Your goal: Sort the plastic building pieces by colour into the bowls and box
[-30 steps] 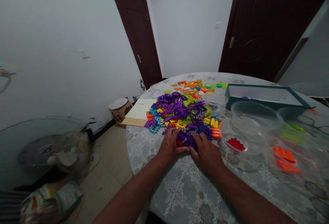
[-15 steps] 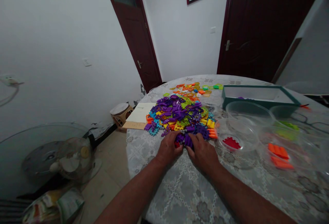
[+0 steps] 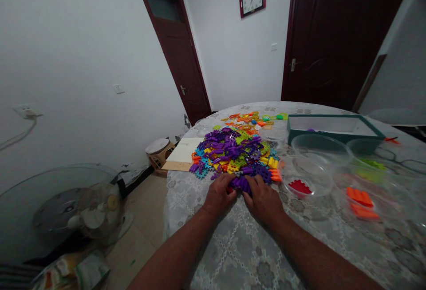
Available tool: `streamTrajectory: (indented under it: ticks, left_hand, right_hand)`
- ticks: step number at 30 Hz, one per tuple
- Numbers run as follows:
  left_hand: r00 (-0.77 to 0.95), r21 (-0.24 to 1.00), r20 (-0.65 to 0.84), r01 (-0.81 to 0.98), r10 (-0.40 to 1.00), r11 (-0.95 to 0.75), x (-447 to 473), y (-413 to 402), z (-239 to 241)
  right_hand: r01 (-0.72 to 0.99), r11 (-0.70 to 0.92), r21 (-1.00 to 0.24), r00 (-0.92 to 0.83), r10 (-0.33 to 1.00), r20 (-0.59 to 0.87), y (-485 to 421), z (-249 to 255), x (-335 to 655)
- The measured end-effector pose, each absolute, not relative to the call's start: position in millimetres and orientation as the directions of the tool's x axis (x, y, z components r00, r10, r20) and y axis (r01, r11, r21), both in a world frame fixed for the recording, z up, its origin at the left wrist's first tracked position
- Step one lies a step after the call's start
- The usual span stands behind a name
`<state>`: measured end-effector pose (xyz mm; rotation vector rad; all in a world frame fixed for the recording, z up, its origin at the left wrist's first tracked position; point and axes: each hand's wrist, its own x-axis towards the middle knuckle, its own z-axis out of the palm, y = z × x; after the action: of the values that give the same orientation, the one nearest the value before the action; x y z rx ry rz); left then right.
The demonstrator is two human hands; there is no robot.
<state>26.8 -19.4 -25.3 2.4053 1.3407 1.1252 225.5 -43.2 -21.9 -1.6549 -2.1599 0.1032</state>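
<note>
At the near edge of a heap of coloured plastic building pieces [image 3: 229,145], both hands meet around a small cluster of purple building pieces [image 3: 241,184]. My left hand [image 3: 218,194] is closed on the cluster's left side, and a bit of red shows by its fingertips. From the right, my right hand [image 3: 264,199] grips the same cluster, thumb toward me and fingers on the far side. The fingers partly hide how the pieces fit together. Just beyond lie dark purple gear-shaped pieces [image 3: 261,172] and orange pieces [image 3: 275,175].
To the right stand clear plastic bowls, one with a red piece [image 3: 300,186], another with orange pieces [image 3: 361,196]. A green-rimmed box [image 3: 336,135] is behind them. A pale board [image 3: 184,150] lies left of the heap on the patterned tablecloth [image 3: 229,254].
The view has tilted up slightly, so the room sits lower in it. Both hands stay around the purple pieces, with hardly any visible shift.
</note>
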Motion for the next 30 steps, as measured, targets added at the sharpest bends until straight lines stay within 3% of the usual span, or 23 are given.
streamTrajectory:
  ticks: [30]
  left_hand:
    - [0.276,0.496,0.544,0.656,0.792,-0.569,27.1,-20.1,-25.4]
  right_hand:
    - [0.903,0.310,-0.297,-0.205,0.919,0.335,-40.9,-31.9,225.0]
